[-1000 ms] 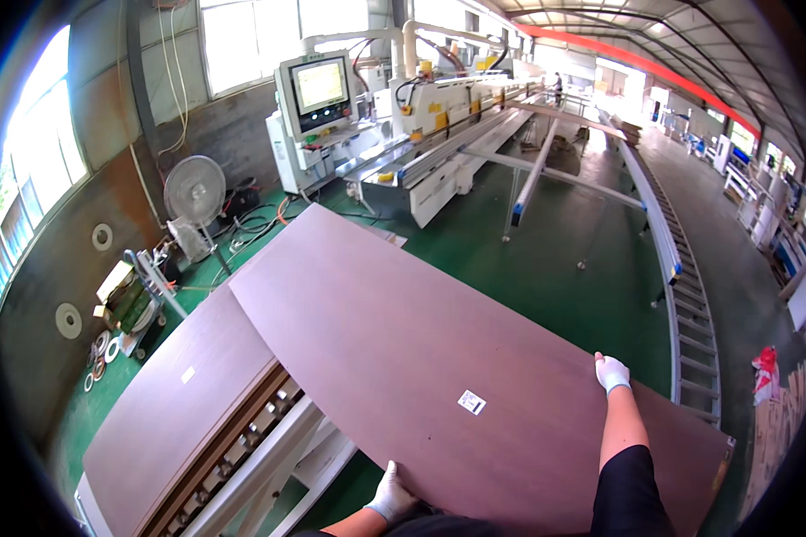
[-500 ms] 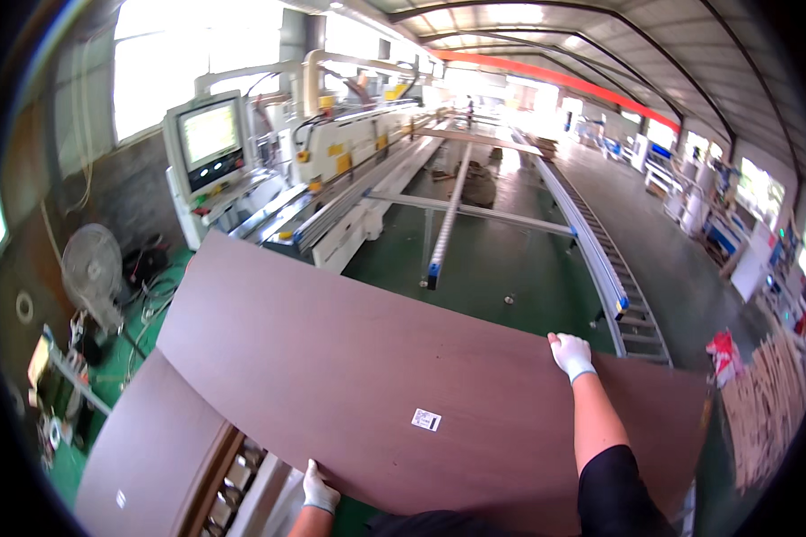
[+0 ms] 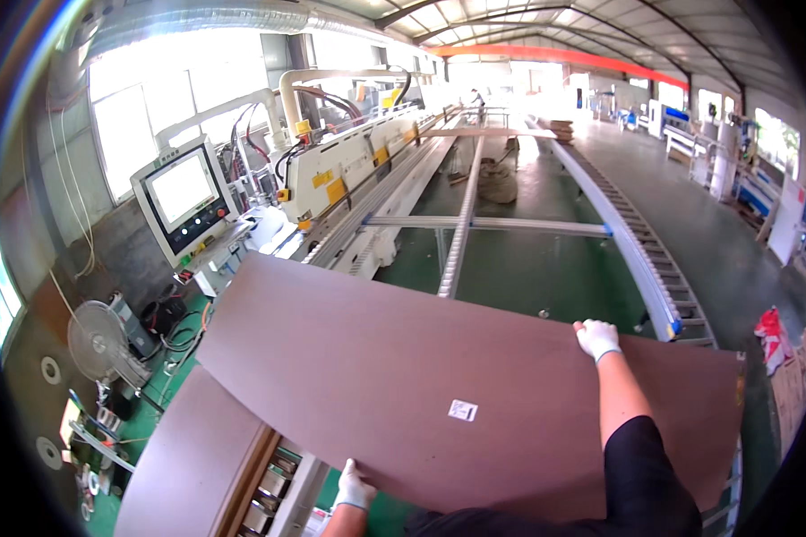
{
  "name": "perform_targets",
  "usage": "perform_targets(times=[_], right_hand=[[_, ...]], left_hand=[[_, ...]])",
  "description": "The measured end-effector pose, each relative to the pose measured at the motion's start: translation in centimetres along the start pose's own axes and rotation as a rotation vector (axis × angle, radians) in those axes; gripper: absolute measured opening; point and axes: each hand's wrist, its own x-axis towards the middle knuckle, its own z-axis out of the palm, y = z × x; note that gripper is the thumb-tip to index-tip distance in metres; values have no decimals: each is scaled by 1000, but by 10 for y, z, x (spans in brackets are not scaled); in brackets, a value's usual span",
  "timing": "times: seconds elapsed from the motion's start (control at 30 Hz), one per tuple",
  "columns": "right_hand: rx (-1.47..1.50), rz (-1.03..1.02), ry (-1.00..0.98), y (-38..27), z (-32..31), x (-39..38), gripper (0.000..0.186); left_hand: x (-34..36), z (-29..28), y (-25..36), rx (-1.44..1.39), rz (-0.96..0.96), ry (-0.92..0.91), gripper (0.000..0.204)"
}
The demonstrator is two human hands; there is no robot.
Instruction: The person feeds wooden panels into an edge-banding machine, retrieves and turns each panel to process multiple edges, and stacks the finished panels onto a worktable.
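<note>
A large brown panel [image 3: 367, 358] with a small white label [image 3: 463, 410] spans the space in front of me. My right hand [image 3: 596, 338], in a white glove, grips its far edge, right of the middle, with the fingers curled over. At the near edge, my left hand [image 3: 355, 486], gloved as well, holds the panel with its thumb on top; its other fingers are mostly hidden underneath. Below the panel's left part lies another brown panel [image 3: 184, 447], on top of a stack.
Ahead runs a long machine [image 3: 349, 170] with a control screen [image 3: 184, 190] on its left. Metal support rails [image 3: 461, 224] and a roller track [image 3: 654, 242] extend beyond the panel. A fan [image 3: 98, 340] and cables stand at left. Wooden strips [image 3: 793, 385] lie at right.
The view has shifted, and the panel with both hands appears farther right. Its far edge now covers the near end of the middle rail, which showed before. Both grips stay the same.
</note>
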Motion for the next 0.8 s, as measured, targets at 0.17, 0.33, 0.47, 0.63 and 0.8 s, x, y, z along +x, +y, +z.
perform_targets(times=[0.17,0.33,0.47,0.63,0.8], right_hand=[[12,-42,10,-2,11,84,50],[-6,-39,-40,-20,11,154,50],[-45,-95,-74,-37,39,202,53],[9,-75,-216,-49,67,240,57],[-13,-68,-225,-50,83,280,55]], left_hand=[[22,74,-6,-53,-37,31,43],[57,115,-19,-90,-43,136,39],[83,121,-15,-160,-9,141,40],[77,169,-6,-122,29,193,43],[85,205,-6,-125,35,279,45]])
